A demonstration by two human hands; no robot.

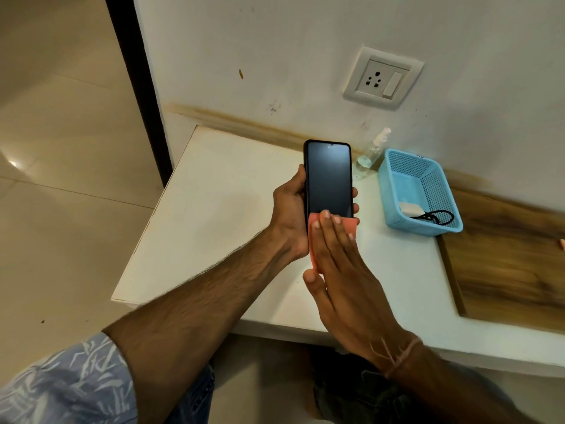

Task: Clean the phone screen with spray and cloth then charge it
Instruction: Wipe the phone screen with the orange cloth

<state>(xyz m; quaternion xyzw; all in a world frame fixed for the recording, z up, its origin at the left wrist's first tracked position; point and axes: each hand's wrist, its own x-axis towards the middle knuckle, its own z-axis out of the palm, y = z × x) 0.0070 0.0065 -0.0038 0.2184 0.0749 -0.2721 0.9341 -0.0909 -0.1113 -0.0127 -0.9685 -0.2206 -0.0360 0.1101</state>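
Note:
My left hand (290,215) grips a black phone (328,179) by its sides, screen up and dark, above the white table (214,215). My right hand (342,270) lies flat with fingers straight, pressing a pink cloth (313,240) against the lower end of the phone; most of the cloth is hidden under the fingers. A clear spray bottle (371,154) with a white nozzle stands at the wall behind the phone. A white charger (409,208) with a black cable (437,217) lies in the blue basket (397,185).
A white wall socket (383,78) with a switch sits above the table. The blue basket stands right of the phone. A wooden board (504,264) covers the table's right part. Tiled floor (61,179) lies to the left.

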